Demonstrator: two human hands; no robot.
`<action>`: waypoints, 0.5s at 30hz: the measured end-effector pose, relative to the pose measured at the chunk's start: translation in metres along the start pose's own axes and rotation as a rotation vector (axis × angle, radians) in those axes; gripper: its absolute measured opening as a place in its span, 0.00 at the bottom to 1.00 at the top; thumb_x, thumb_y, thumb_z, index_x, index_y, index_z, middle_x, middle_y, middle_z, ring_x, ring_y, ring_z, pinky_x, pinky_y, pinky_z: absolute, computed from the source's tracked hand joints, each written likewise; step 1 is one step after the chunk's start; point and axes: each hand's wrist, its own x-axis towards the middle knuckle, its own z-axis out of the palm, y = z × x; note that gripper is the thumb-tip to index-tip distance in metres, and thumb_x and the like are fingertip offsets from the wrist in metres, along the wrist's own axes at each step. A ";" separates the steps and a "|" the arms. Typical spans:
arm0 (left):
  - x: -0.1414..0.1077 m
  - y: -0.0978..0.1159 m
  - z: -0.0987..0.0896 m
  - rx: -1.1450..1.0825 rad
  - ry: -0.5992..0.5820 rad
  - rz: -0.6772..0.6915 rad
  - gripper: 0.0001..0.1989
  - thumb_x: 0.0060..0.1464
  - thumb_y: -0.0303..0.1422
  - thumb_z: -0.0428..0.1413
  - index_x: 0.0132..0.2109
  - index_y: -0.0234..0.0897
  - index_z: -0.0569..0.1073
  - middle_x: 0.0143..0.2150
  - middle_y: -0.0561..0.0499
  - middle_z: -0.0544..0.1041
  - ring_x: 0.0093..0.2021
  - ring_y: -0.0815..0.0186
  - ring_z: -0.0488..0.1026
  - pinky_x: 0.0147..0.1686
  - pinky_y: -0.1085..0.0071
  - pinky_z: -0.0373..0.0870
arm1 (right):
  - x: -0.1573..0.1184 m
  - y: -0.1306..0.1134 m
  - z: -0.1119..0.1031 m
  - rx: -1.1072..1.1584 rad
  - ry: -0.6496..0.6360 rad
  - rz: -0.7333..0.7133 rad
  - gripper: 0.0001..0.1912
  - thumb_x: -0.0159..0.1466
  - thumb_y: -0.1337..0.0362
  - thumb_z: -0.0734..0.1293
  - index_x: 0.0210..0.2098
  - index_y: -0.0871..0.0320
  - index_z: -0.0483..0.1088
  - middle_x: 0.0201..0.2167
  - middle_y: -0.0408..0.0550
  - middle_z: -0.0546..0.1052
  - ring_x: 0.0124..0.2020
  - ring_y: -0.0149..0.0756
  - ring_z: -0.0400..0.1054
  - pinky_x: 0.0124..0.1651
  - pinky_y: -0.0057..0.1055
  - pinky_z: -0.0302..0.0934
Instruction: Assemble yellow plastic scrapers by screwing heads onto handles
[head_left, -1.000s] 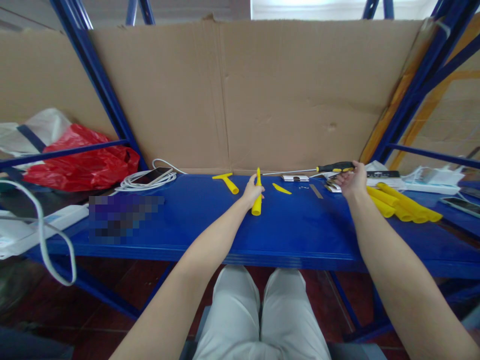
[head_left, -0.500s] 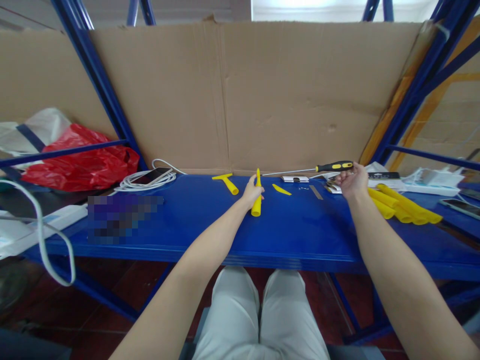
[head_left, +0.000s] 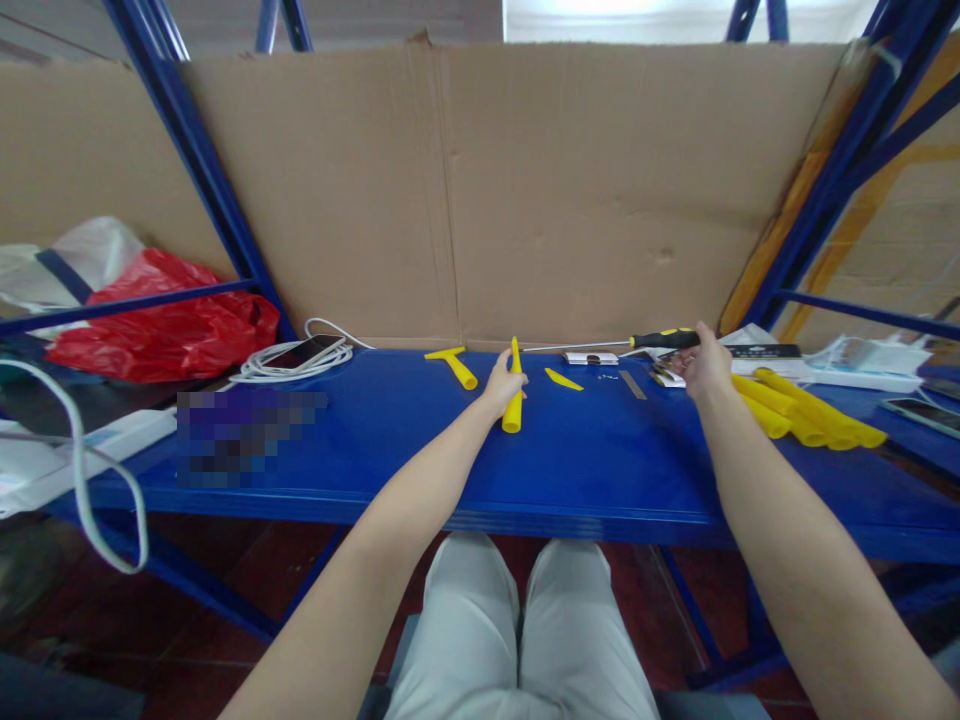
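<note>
My left hand (head_left: 504, 385) is closed around a yellow scraper handle (head_left: 513, 412), holding it upright, its thin head seen edge-on. My right hand (head_left: 706, 365) grips the black-and-yellow handle of a long screwdriver (head_left: 664, 340), covering its rear end. The shaft runs level to the left, its tip at the scraper handle's head; whether it sits in a screw is too small to tell. A second T-shaped yellow scraper handle (head_left: 461, 370) lies to the left. Between my hands are a flat yellow piece (head_left: 562, 379), tiny screws (head_left: 607, 377) and a thin grey blade (head_left: 633, 385).
Several yellow handles (head_left: 814, 412) lie beside my right wrist. Behind are a small white box (head_left: 591, 359) and a power strip (head_left: 862, 374). A coiled white cable (head_left: 289, 362) and red bag (head_left: 169, 320) sit left. Cardboard (head_left: 540, 200) closes off the back of the blue table (head_left: 420, 455).
My right hand has turned, and its fingers now sit differently around the rear of the screwdriver handle. My left hand and the scraper handle have kept their place.
</note>
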 end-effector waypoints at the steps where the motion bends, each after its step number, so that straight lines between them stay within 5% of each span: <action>1: -0.001 0.001 0.000 0.001 0.001 -0.002 0.38 0.51 0.19 0.52 0.68 0.44 0.54 0.41 0.48 0.74 0.19 0.76 0.65 0.18 0.79 0.65 | -0.001 0.000 0.000 0.005 -0.004 -0.019 0.17 0.63 0.55 0.66 0.25 0.54 0.57 0.09 0.31 0.56 0.07 0.25 0.51 0.08 0.21 0.47; 9: 0.000 0.000 -0.001 0.014 -0.002 -0.004 0.38 0.53 0.19 0.52 0.68 0.45 0.53 0.42 0.47 0.74 0.20 0.75 0.67 0.18 0.78 0.66 | -0.003 -0.001 -0.003 -0.004 -0.003 -0.022 0.20 0.60 0.52 0.69 0.24 0.53 0.54 0.08 0.32 0.55 0.08 0.26 0.54 0.08 0.22 0.48; 15: 0.000 0.000 0.000 0.013 -0.008 0.006 0.38 0.53 0.19 0.52 0.68 0.44 0.53 0.46 0.44 0.74 0.20 0.75 0.68 0.18 0.78 0.65 | -0.007 -0.010 -0.002 0.015 -0.033 0.115 0.14 0.66 0.54 0.59 0.26 0.53 0.58 0.10 0.36 0.59 0.12 0.31 0.60 0.11 0.23 0.55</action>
